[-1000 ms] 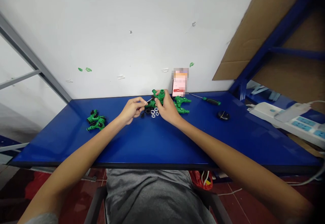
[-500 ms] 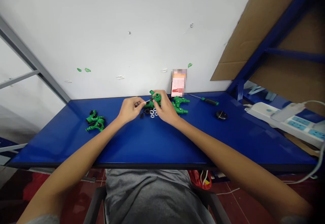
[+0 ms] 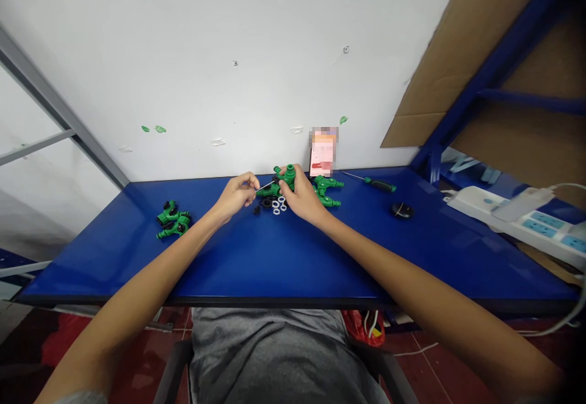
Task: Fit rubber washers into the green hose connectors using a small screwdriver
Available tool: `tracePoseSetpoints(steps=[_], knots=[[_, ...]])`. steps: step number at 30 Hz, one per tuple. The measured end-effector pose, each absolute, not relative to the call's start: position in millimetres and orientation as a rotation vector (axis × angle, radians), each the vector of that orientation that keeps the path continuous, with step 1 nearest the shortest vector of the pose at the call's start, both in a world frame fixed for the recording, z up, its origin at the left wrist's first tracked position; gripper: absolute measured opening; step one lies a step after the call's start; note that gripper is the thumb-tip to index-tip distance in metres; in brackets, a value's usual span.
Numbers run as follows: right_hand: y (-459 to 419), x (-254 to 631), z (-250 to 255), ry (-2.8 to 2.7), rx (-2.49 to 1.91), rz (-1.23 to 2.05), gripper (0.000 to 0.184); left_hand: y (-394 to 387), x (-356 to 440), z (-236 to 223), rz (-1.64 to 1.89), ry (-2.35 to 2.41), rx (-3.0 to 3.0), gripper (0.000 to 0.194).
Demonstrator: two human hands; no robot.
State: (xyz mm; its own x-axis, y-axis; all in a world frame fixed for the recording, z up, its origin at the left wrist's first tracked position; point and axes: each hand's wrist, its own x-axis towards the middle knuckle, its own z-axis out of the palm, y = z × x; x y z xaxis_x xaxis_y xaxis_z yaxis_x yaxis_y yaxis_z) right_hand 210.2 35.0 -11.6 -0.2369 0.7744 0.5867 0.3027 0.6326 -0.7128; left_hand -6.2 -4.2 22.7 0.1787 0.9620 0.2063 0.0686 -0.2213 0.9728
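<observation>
My right hand (image 3: 300,194) is closed around a green plastic hose splitter (image 3: 289,174), lifted a little above the table. Pinched in the fingers of my left hand (image 3: 238,194) is a thin metal rod (image 3: 265,186), whose far end points at the splitter; whether it touches I cannot tell. Under my hands lie another green fitting (image 3: 269,191), a black ring (image 3: 267,203), several white rings (image 3: 276,207) and small black parts (image 3: 257,210). More green splitters (image 3: 328,191) rest just right of my right hand, partly hidden by it.
Several green splitters with black parts (image 3: 173,220) lie on the left of the blue table (image 3: 256,263). A phone (image 3: 323,155) leans on the wall. Rightward are a screwdriver (image 3: 381,185), a round black object (image 3: 401,210) and a white power strip (image 3: 503,218).
My left hand has drawn slightly back to the left from the splitter, and more of the metal rod shows. The splitter in my right hand is turned a little. The view has shifted slightly.
</observation>
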Motion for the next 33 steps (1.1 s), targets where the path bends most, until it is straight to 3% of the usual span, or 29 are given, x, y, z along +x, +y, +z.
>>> tracePoseSetpoints(steps=[5, 10, 14, 19, 30, 33], knots=[[49, 211, -22, -1.682, -0.934, 0.759, 0.019, -2, -5, 23, 1.339, 1.013, 1.659, 0.018], [52, 213, -25, -1.611, -0.961, 0.775, 0.021, 1, -3, 11, 1.356, 1.108, 1.772, 0.035], [51, 216, -22, -1.553, -0.984, 0.828, 0.020, 0, -3, 4, 1.252, 1.266, 1.806, 0.028], [51, 216, -21, -1.532, -0.981, 0.824, 0.019, 0, -4, 4, 1.242, 1.066, 1.615, 0.022], [46, 219, -14, -1.635, -0.990, 0.652, 0.018, -1, -7, 13, 1.187, 1.360, 1.696, 0.065], [45, 218, -15, -1.643, -0.981, 0.635, 0.019, -3, -8, 15, 1.199, 1.406, 1.721, 0.067]])
